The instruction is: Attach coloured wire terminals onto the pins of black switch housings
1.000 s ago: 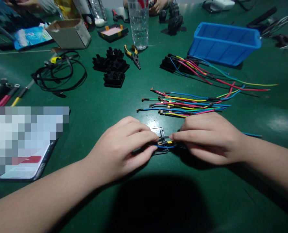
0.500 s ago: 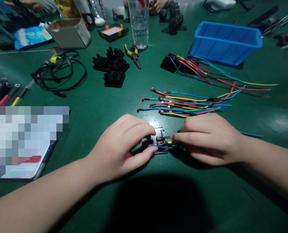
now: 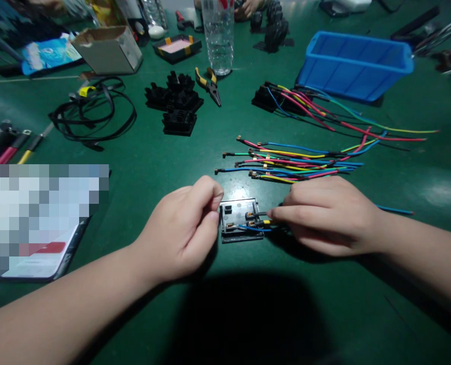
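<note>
A small black plastic panel [image 3: 240, 207] lies between my hands, with metal terminals of several wires seated in its slots. My left hand [image 3: 183, 228] is curled closed against the panel's left edge; whether anything is inside its fingers is hidden. On the other side, my right hand [image 3: 324, 215] pinches the wires [image 3: 265, 222] coming off the panel, among them a black one and one with a yellow part. A thin blue wire [image 3: 253, 229] crosses the panel's lower part toward that hand. Beyond it lies a bunch of loose coloured wires [image 3: 297, 154] with terminal ends.
Pliers [image 3: 209, 87] lie beside black plastic parts [image 3: 177, 99]. A blue bin [image 3: 356, 66] stands at the back right, near a wired black part [image 3: 265, 96]. Further items are a water bottle [image 3: 219, 43], a cardboard box [image 3: 111, 50], a coiled cable [image 3: 92, 114] and a phone [image 3: 54, 258].
My left hand has drawn back left off the panel and curled up, uncovering the panel's left half and a terminal there. My right hand stays almost in place on the wires.
</note>
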A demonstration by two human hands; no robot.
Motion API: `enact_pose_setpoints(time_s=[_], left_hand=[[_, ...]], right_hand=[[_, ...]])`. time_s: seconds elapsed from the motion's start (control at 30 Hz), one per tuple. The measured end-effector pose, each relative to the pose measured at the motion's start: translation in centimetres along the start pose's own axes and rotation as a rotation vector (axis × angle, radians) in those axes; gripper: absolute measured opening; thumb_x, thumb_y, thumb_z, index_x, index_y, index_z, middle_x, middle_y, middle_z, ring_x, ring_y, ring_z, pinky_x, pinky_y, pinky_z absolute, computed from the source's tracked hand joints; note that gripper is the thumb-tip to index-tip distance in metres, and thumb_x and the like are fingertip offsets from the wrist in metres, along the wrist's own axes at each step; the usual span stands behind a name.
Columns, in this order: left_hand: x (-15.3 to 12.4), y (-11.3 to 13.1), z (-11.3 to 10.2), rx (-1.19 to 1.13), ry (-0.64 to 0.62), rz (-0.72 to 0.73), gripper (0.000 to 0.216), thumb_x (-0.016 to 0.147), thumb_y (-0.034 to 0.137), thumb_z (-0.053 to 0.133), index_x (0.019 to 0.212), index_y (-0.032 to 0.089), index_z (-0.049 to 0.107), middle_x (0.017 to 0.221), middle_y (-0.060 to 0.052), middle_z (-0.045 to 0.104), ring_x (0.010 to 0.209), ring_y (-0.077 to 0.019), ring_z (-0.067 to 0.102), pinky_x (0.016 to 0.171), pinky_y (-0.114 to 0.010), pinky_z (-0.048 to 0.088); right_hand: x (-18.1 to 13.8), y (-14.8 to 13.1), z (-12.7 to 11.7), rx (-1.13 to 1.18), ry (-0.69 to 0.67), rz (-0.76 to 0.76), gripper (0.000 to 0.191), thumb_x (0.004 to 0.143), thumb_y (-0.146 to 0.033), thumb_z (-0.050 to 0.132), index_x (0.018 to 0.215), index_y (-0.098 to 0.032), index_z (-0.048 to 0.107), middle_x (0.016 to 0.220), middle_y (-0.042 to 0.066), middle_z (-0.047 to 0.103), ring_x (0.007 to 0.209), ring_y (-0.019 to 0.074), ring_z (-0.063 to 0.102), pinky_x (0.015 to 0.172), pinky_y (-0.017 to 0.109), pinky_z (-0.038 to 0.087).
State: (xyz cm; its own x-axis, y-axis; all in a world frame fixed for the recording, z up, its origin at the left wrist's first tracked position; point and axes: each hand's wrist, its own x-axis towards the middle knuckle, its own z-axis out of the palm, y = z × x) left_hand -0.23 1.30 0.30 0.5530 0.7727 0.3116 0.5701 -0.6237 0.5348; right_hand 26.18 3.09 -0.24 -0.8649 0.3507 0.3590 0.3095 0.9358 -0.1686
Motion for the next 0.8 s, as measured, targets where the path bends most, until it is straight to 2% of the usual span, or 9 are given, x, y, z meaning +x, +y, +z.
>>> enact_pose_setpoints(time_s=[0.2, 0.47, 0.67, 0.8], left_hand=[[-0.2, -0.3, 0.1, -0.062, -0.114, -0.075, 0.006, 0.083, 0.019, 0.036, 0.080, 0.023, 0.035, 0.057, 0.006, 0.039, 0.046, -0.0127, 0.038, 0.046, -0.026, 0.027], [-0.2, 0.0, -0.2, -0.070, -0.175, -0.155, 0.008, 0.079, 0.017, 0.035, 0.076, 0.024, 0.033, 0.055, 0.007, 0.039, 0.046, -0.0129, 0.038, 0.048, -0.026, 0.025], [0.0, 0.7, -0.4, -0.065, -0.236, -0.271, 0.007, 0.081, 0.020, 0.033, 0.075, 0.024, 0.033, 0.056, 0.006, 0.037, 0.049, -0.0140, 0.038, 0.051, -0.027, 0.026], [0.1, 1.0, -0.5, -0.060, -0.249, -0.278, 0.008, 0.083, 0.022, 0.032, 0.075, 0.023, 0.033, 0.057, 0.006, 0.037, 0.049, -0.0142, 0.038, 0.052, -0.028, 0.025]], right_hand=[[0.1, 0.0, -0.1, 0.006, 0.012, -0.011, 0.018, 0.091, -0.016, 0.044, 0.105, -0.018, 0.053, 0.070, 0.001, 0.049, 0.062, 0.0148, 0.041, 0.056, 0.031, 0.027], [-0.1, 0.0, 0.0, 0.007, 0.031, -0.007, 0.017, 0.090, -0.016, 0.046, 0.105, -0.017, 0.054, 0.069, 0.001, 0.048, 0.062, 0.0150, 0.039, 0.056, 0.032, 0.025], [0.0, 0.0, -0.1, 0.014, 0.031, -0.013, 0.017, 0.090, -0.015, 0.045, 0.104, -0.017, 0.054, 0.069, 0.001, 0.048, 0.061, 0.0148, 0.039, 0.056, 0.032, 0.026], [0.0, 0.0, 0.0, 0.018, 0.031, -0.013, 0.017, 0.090, -0.015, 0.045, 0.104, -0.017, 0.054, 0.069, 0.001, 0.049, 0.061, 0.0150, 0.040, 0.056, 0.032, 0.026]])
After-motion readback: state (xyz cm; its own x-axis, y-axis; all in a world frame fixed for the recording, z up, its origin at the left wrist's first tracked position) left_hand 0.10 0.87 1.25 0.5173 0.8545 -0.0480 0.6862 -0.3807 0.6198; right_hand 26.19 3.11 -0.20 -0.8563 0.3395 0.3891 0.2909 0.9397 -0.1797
